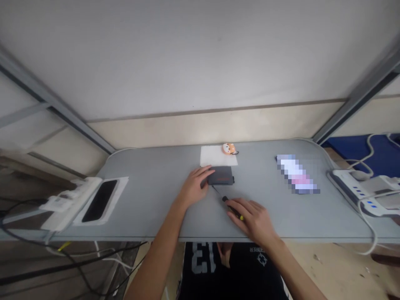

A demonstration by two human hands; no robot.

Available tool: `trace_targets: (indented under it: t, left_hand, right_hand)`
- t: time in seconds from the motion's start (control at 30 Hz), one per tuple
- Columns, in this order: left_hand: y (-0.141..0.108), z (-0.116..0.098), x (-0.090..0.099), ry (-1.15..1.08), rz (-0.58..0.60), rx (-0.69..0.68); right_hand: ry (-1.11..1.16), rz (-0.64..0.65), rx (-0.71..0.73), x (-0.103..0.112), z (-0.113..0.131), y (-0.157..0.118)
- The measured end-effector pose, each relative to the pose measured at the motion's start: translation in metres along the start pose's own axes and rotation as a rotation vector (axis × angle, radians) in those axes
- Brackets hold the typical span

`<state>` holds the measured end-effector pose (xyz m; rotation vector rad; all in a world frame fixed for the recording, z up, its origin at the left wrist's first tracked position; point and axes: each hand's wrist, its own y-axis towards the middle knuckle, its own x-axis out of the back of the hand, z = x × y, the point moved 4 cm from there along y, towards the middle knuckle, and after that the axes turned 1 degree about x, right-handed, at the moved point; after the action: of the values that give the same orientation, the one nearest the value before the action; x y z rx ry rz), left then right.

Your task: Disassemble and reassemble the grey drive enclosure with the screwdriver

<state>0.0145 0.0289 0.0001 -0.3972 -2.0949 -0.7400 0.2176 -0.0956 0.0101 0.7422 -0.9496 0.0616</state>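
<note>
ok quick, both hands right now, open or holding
Left hand: on the left end of the dark box; grip can't be told.
Right hand: closed, holding a screwdriver.

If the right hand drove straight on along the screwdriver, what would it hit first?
Probably the dark box, at its near edge beside the left hand; the tip of the screwdriver looks very close, contact unclear.

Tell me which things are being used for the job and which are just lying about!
Being used:
dark box, touched by the left hand
screwdriver, held in the right hand

Probably just lying about:
white paper
fox-faced trinket
dark phone on the left
pixelated phone-like thing on the right
</note>
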Motion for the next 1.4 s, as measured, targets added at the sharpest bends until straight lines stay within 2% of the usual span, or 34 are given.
trace_targets:
  t: [0.33, 0.73, 1.0, 1.2, 1.4]
  left_hand:
    - [-0.002, -0.003, 0.003, -0.028, 0.042, 0.029]
    - [-0.004, -0.012, 0.01, -0.052, 0.009, 0.01]
    - [-0.005, -0.02, 0.015, -0.095, -0.008, 0.009]
    - [-0.002, -0.013, 0.009, -0.124, -0.099, -0.019]
    - [-0.003, -0.003, 0.005, -0.171, -0.176, -0.007]
  right_hand:
    - [0.003, 0.011, 0.001, 0.0, -0.001, -0.003]
    - [0.076, 0.006, -0.035, 0.001, -0.006, -0.009]
    - [0.25, -0.064, -0.176, 0.006, -0.015, -0.01]
    - [0.367, -0.077, -0.242, 0.008, -0.019, -0.009]
    - [0.455, -0.145, -0.403, 0.007, -0.028, -0.014]
